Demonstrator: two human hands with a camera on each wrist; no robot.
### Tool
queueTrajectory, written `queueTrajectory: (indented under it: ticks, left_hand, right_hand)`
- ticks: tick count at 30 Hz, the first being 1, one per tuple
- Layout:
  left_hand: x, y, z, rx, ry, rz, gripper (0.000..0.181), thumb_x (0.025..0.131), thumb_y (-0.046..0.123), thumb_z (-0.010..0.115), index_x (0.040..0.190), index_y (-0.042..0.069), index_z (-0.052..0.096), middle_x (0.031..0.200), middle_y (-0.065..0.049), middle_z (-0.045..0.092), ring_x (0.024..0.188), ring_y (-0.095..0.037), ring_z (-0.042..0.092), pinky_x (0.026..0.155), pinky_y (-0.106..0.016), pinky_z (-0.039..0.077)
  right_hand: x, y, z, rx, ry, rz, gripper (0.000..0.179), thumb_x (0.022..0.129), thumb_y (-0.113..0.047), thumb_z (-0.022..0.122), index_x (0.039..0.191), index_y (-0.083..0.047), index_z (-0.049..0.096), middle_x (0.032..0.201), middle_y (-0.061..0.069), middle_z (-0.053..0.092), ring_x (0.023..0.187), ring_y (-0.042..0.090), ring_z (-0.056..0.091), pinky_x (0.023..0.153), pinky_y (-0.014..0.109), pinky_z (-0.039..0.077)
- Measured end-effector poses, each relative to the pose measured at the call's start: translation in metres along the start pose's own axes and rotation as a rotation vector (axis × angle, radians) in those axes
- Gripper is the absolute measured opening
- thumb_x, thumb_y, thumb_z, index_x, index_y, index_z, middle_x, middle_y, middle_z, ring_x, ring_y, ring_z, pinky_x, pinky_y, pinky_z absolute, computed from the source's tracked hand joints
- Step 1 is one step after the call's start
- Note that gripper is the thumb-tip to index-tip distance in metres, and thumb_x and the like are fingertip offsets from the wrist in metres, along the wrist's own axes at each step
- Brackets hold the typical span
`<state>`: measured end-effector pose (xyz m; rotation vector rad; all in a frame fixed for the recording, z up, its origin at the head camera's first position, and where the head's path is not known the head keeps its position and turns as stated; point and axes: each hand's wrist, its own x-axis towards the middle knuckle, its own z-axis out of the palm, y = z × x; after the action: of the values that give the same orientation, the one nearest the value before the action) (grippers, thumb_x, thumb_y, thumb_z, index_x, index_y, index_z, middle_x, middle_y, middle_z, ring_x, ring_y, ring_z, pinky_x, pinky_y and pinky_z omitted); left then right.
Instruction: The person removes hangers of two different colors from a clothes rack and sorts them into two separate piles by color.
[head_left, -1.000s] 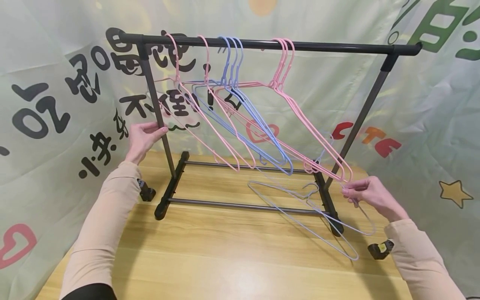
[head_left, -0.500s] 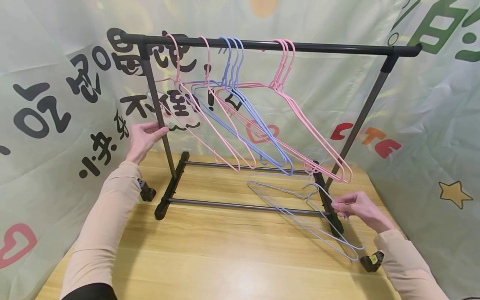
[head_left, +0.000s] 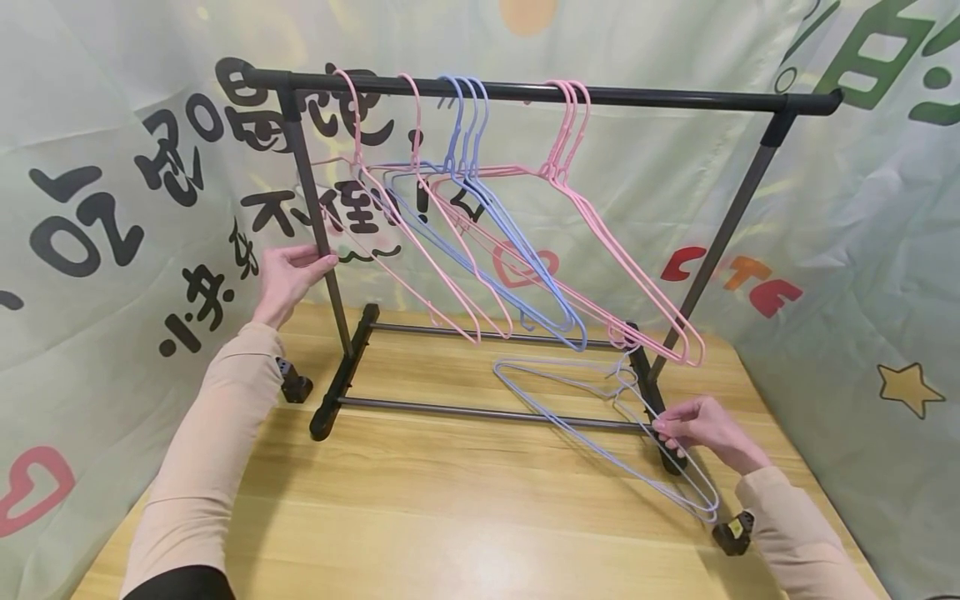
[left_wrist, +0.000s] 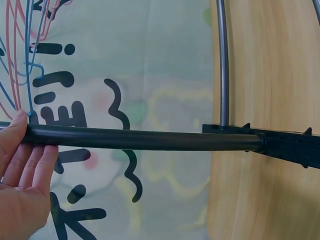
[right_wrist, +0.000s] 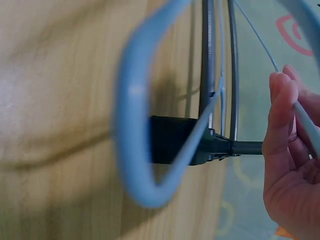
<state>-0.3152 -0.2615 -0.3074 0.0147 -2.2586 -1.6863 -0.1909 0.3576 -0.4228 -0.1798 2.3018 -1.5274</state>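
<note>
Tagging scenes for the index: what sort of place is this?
Probably a staged tabletop set, not a lived-in room: a printed cloth backdrop closes off the back and sides of a wood-grain surface, where a black garment rack stands with pink hangers and blue hangers.

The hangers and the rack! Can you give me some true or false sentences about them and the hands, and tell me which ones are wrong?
1. The right hand pinches a light blue hanger. True.
2. The left hand holds a pink hanger. False: it holds the rack's upright post.
3. Three blue hangers hang from the top bar. True.
4. Every hanger on the top bar is blue. False: pink hangers hang there too.
5. The cloth behind has a star on it. True.
</note>
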Motion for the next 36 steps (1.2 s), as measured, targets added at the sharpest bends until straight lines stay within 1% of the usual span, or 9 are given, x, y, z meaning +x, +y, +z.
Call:
queueTrajectory:
  ticks: [2,4,7,11,14,21,26,31,36]
  left_hand:
    - [0.000,0.000,0.000,0.001,-0.005,-0.004,0.055,0.087,0.024,0.080,0.130,-0.006,0.063,0.088,0.015,0.077,0.074,0.013,0.065,0.076,-0.003,0.054]
    - [0.000,0.001,0.000,-0.003,-0.006,-0.008,0.054,0.088,0.023,0.079,0.130,-0.006,0.062,0.088,0.015,0.077,0.074,0.012,0.065,0.075,-0.003,0.054]
    - [0.000,0.001,0.001,-0.008,-0.002,-0.008,0.053,0.087,0.022,0.080,0.129,-0.006,0.063,0.086,0.019,0.076,0.074,0.012,0.066,0.075,-0.004,0.055]
    - [0.000,0.000,0.001,-0.007,0.002,-0.007,0.052,0.087,0.021,0.080,0.129,-0.006,0.064,0.084,0.020,0.075,0.074,0.012,0.066,0.074,-0.003,0.054]
    - [0.001,0.001,0.000,-0.001,-0.003,-0.006,0.052,0.089,0.021,0.078,0.130,-0.007,0.063,0.083,0.019,0.075,0.074,0.013,0.065,0.075,-0.003,0.053]
    - [0.002,0.000,-0.001,-0.005,-0.011,-0.004,0.050,0.089,0.017,0.078,0.131,-0.006,0.062,0.077,0.028,0.069,0.074,0.013,0.064,0.074,-0.002,0.053]
    - [0.002,0.000,-0.001,-0.014,-0.014,-0.006,0.050,0.090,0.017,0.077,0.131,-0.007,0.062,0.078,0.026,0.070,0.074,0.013,0.065,0.075,-0.002,0.053]
    - [0.000,0.001,0.000,-0.016,-0.014,-0.008,0.049,0.090,0.015,0.077,0.131,-0.007,0.062,0.077,0.027,0.069,0.074,0.013,0.065,0.075,-0.003,0.054]
    - [0.000,0.001,0.000,-0.002,-0.008,-0.008,0.049,0.090,0.016,0.076,0.131,-0.006,0.062,0.089,0.020,0.074,0.074,0.013,0.065,0.075,-0.003,0.054]
  right_hand:
    - [0.001,0.002,0.002,-0.026,0.003,0.020,0.031,0.095,-0.001,0.065,0.110,0.026,0.061,0.079,0.000,0.076,0.065,0.003,0.068,0.061,0.022,0.062]
    - [0.002,0.003,0.004,-0.052,0.008,0.035,0.032,0.094,-0.001,0.066,0.110,0.026,0.060,0.081,0.004,0.077,0.065,0.004,0.068,0.063,0.023,0.063]
    - [0.003,0.003,0.006,-0.085,0.010,0.049,0.032,0.093,0.000,0.067,0.109,0.027,0.060,0.079,0.007,0.077,0.064,0.004,0.068,0.063,0.024,0.063]
    - [0.003,0.003,0.008,-0.109,0.013,0.059,0.031,0.092,-0.001,0.068,0.107,0.025,0.062,0.078,0.009,0.076,0.063,0.005,0.068,0.062,0.024,0.063]
    - [0.003,0.003,0.009,-0.138,0.015,0.051,0.030,0.092,-0.002,0.070,0.105,0.024,0.064,0.080,0.011,0.076,0.062,0.005,0.068,0.062,0.024,0.063]
    - [0.005,0.004,0.010,-0.228,0.025,-0.003,0.029,0.089,-0.008,0.075,0.099,0.018,0.069,0.082,0.022,0.075,0.061,0.005,0.067,0.059,0.026,0.062]
    - [0.004,0.003,0.012,-0.348,0.063,-0.028,0.024,0.086,-0.011,0.078,0.089,0.011,0.073,0.075,0.018,0.074,0.055,0.006,0.062,0.053,0.026,0.059]
    - [0.004,0.002,0.014,-0.437,0.068,-0.032,0.022,0.084,-0.014,0.080,0.078,0.006,0.071,0.062,0.007,0.067,0.049,0.006,0.055,0.048,0.026,0.054]
    - [0.006,0.003,0.014,-0.507,0.058,-0.055,0.024,0.084,-0.014,0.081,0.071,0.003,0.069,0.055,0.000,0.061,0.047,0.006,0.052,0.044,0.024,0.049]
